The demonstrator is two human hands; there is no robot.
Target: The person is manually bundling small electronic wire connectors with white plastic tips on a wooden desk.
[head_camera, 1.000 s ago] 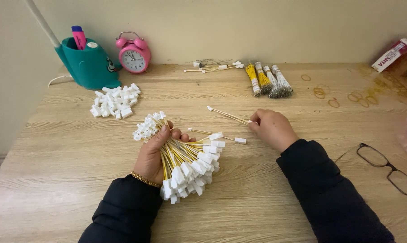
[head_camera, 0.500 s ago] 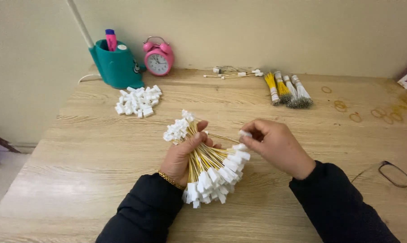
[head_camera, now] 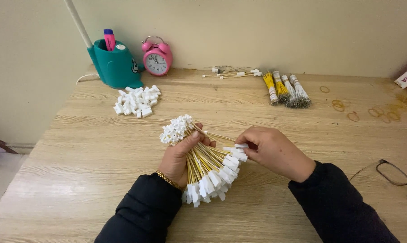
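Both hands' fingers (head_camera: 199, 135) grip the wire bundle (head_camera: 208, 168).

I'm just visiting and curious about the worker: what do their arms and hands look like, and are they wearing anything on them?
Both arms are covered by long black sleeves that reach the wrists. The left hand and the right hand are bare, with no gloves. A thin gold bracelet sits on the left wrist, just past the cuff. No rings or a watch can be made out.
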